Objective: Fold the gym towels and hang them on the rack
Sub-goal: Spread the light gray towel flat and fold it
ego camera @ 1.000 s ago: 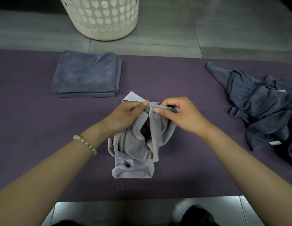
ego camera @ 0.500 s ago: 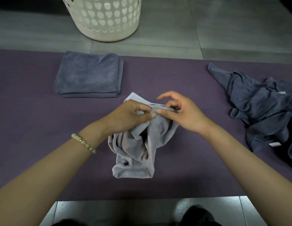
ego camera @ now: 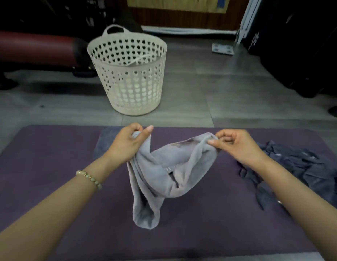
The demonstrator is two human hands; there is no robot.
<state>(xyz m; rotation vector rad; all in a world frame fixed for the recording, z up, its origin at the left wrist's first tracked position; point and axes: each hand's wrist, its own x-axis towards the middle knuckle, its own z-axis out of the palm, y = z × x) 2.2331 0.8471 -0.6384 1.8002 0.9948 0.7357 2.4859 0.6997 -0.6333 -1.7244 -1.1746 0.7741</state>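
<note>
Purple foam exercise mat (ego camera: pixel 50 185) spread over grey floor tiles, and both arms reach out above it, forearms bare. Left hand (ego camera: pixel 128 144) is raised, knuckles up, its fingers curled round a bunched top corner of the pale grey terry towel (ego camera: pixel 163 176), a firm grip. Right hand (ego camera: pixel 237 146) sits level with it and apart, thumb and curled fingers pinching the towel's other upper edge. Between the two hands the cloth sags in a loose sling, and a long twisted fold drops from the left hand towards the mat; whether the low end touches it I cannot tell. A pale beaded bracelet (ego camera: pixel 89 178) rings the left wrist. Behind the left hand, partly hidden by it, lies a folded dark blue-grey towel (ego camera: pixel 103 144) on the mat's far edge. To the right, a crumpled heap of dark blue-grey towels (ego camera: pixel 305 170), the right forearm crossing in front of it. Beyond the mat, on the tiles, stands a white plastic laundry basket (ego camera: pixel 133 87) punched with heart-shaped holes.
</note>
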